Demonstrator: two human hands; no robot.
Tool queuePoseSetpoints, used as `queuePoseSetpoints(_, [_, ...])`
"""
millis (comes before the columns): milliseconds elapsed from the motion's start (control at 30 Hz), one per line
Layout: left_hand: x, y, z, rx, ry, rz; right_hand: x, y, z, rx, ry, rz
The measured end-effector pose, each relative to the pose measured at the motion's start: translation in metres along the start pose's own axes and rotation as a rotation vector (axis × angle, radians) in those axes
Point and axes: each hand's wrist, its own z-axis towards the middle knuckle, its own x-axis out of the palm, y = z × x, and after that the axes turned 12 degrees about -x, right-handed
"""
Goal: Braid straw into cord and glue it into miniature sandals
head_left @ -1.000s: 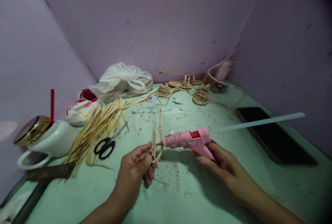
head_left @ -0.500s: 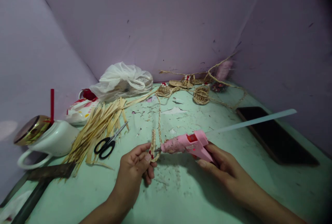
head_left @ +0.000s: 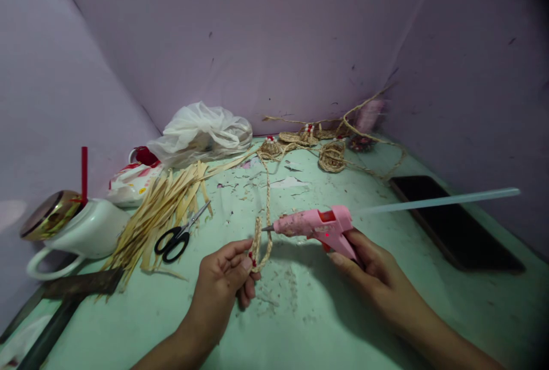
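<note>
Between its thumb and fingers, my left hand (head_left: 229, 273) pinches a braided straw cord (head_left: 257, 238) folded into a narrow loop, with small red beads at the fold. From the loop, the cord runs back over the table toward coiled straw pieces. My right hand (head_left: 371, 267) grips a pink hot glue gun (head_left: 319, 226) by its handle. The gun's dark nozzle points left, close to the upper part of the folded cord; whether it touches I cannot tell. A long translucent glue stick (head_left: 446, 202) sticks out of the gun's back.
Black-handled scissors (head_left: 180, 237) and flat straw strips (head_left: 158, 210) lie left, near a white cup (head_left: 96, 230) and a hammer-like tool (head_left: 81, 287). Behind are a plastic bag (head_left: 203, 132) and coiled straw pieces (head_left: 332, 156). A dark phone (head_left: 458, 227) lies right.
The glue gun has moved up and slightly right, its nozzle going from near the beads to higher along the cord. My left hand has stayed almost in place, holding the cord.
</note>
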Motion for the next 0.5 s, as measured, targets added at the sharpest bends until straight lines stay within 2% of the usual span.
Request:
queuePoseSetpoints(300, [-0.0002,0.0004,-0.0007,0.005,-0.005,-0.005,-0.0009,0.0014,0.0006,-0.024,-0.048,-0.008])
queuePoseSetpoints(500, [-0.0001,0.0000,-0.0014,0.018,0.005,0.006,-0.0018,0.0033,-0.0009,-0.035,0.020,-0.033])
